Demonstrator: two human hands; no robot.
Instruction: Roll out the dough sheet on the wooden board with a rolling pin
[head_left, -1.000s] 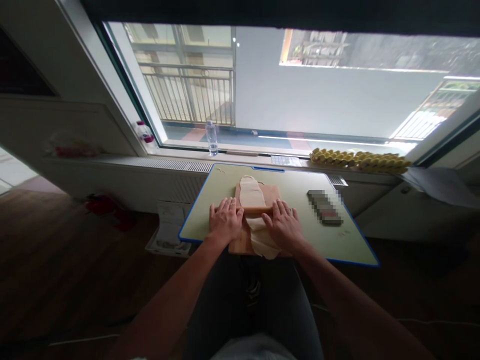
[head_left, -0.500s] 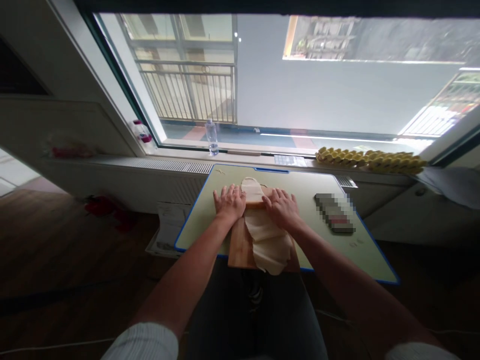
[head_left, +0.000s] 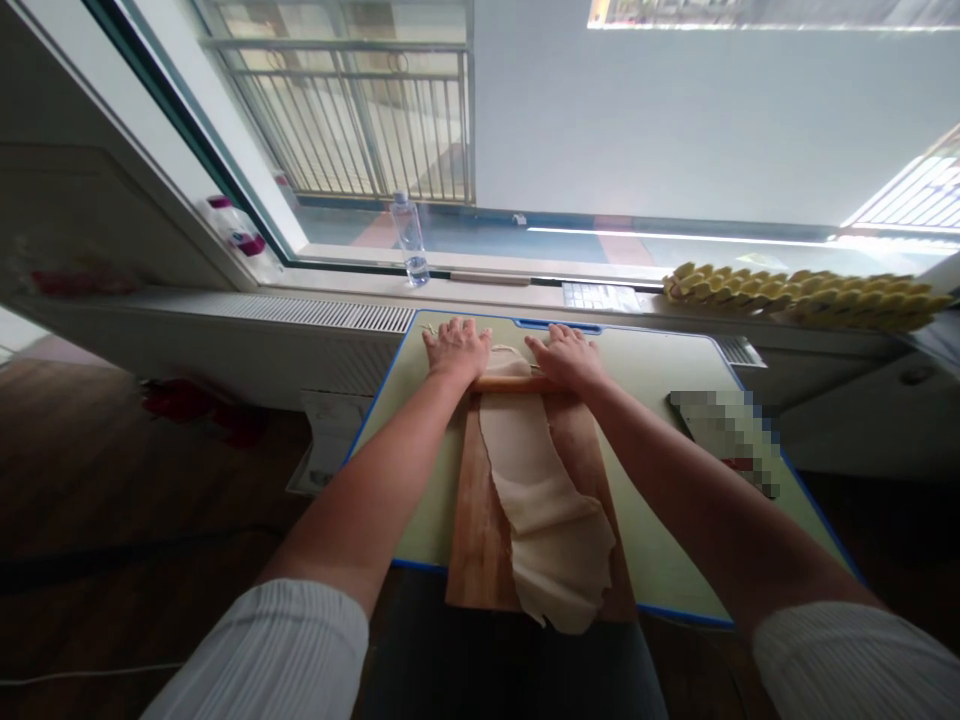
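Note:
A wooden rolling pin (head_left: 514, 384) lies crosswise over a long, thin sheet of dough (head_left: 525, 450). Under the dough is a wooden cutting board (head_left: 476, 530), its near end reaching past the table's front edge. My left hand (head_left: 456, 350) rests with its palm on the pin's left end, fingers stretched forward and apart. On the other end presses my right hand (head_left: 568, 358), also flat with fingers extended. The dough's far end shows a little beyond the pin. Its near part is wrinkled, with a ragged edge close to the board's front.
The pale table (head_left: 652, 390) has a blue rim. A pixelated dark flat object (head_left: 724, 440) lies on its right side. Along the window sill stand a clear bottle (head_left: 409, 240), a bottle with a purple cap (head_left: 238, 232) and yellow egg trays (head_left: 795, 292).
Both hands have pushed the rolling pin forward, away from me, along the dough. More of the dough and board now shows on the near side. The view has tilted down.

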